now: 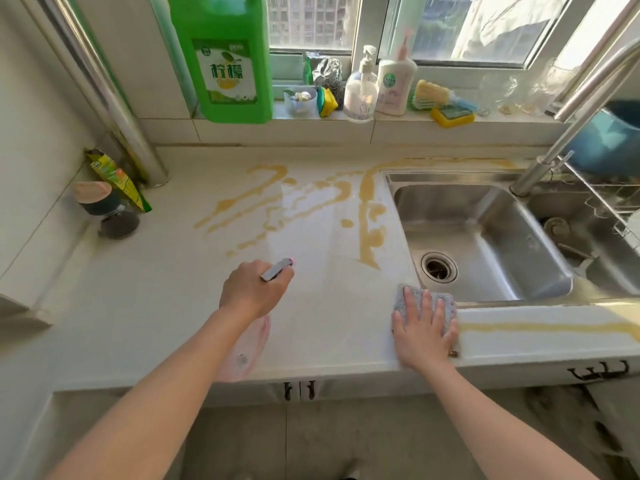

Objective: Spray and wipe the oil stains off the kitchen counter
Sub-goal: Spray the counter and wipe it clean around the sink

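Left hand (pixel 254 289) grips spray bottle (pixel 277 269) at centre; right hand (pixel 424 329) lies flat on cloth (pixel 440 303). Risk: overspray misses oil stains (pixel 367 216), or wiping drags oil into sink (pixel 485 237).

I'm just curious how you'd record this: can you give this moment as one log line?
left hand: holds spray bottle, aimed at oil stains | right hand: flat on grey cloth by sink | stains unwiped

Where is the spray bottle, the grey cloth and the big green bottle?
spray bottle (pixel 277 269), head view, on its grey nozzle sticking out of the left hand (pixel 254 289)
grey cloth (pixel 446 304), head view, on the bare part beside the right hand's fingers
big green bottle (pixel 225 57), head view, on its label
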`<state>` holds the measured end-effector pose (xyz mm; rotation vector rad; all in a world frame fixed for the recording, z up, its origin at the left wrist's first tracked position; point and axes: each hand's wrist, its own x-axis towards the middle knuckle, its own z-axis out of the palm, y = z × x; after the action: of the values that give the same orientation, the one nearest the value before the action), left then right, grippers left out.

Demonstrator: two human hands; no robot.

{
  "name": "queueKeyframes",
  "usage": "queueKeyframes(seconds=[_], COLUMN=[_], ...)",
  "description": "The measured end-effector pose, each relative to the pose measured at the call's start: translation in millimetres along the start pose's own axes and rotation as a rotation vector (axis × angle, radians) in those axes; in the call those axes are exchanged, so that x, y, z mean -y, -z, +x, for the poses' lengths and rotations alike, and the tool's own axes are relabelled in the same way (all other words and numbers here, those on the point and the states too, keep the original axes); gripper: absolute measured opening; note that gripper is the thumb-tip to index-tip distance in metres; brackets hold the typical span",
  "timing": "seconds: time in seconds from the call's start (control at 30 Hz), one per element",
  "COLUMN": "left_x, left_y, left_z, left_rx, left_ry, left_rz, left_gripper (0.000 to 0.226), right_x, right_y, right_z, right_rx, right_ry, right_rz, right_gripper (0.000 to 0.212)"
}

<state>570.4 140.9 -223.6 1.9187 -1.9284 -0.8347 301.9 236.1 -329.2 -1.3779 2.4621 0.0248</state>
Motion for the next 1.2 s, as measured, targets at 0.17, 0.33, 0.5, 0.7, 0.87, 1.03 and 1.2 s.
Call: queueKeyframes(seconds=[0.17,0.33,0.5,0.7,0.87,1.03,1.2], left_x=[2,15,34,46,52,53,57], left_y=[9,21,28,32,36,37,39], left_z=[-4,-5,3,7,6,13,14], left_rx=[-0.345,-0.49,-0.494,-0.489,-0.473,-0.438,-0.396], left_ry=[0.163,0.114,0.07,0.104,0.094,0.142,0.108], left_rz=[-0.431,-0.446,-0.382,-0.453,-0.499,-0.546,-0.543], left_gripper=[0.055,0.046,0.044,0.044,0.043,0.045,0.043], right_x=[50,130,161,117,150,219,235], right_y=[1,-11,-26,-8,1,-19,-41], right_z=[35,38,-7,44,83,47,-14], right_rx=[-0.001,0.038,0.148,0.119,0.088,0.112,0.183], right_ry=[0.147,0.423,0.951,0.798,0.391,0.638,1.016], right_rz=[0.01,-0.032,-0.15,-0.149,-0.077,-0.098,-0.192], right_gripper=[0.058,0.056,0.051,0.056,0.056,0.053,0.052])
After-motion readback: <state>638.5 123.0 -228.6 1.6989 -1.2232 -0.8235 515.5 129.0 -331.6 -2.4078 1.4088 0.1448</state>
